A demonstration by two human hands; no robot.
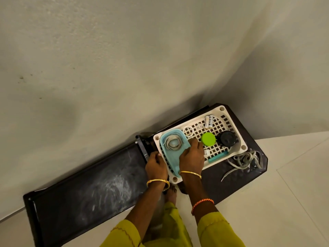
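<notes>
**While both hands are at the basket**

As I look down through the head camera, my left hand (pixel 156 164) is curled round the near-left edge of the white lattice basket (pixel 220 111) and grips it. My right hand (pixel 191 155) lies across the light blue tray (pixel 171 155), its fingers bent over the tray's right rim and holding it, the fingertips just beside the green lid (pixel 208 139).

That tray sits inside the basket at its left end, with a coil of pale cord (pixel 173 142) lying in it. To the right of the lid stands a black jar (pixel 227 138), touching or nearly touching it. Two white batteries (pixel 208 121) lie side by side at the far edge, a white ring (pixel 188 130) lies near the tray's far corner, and a teal stick (pixel 218 156) rests along the near edge.

The basket stands on the right half of the dark counter (pixel 89 189), which is set against a wall. A tangle of grey cord (pixel 243 160) lies on the counter just beside the basket's right end.
</notes>
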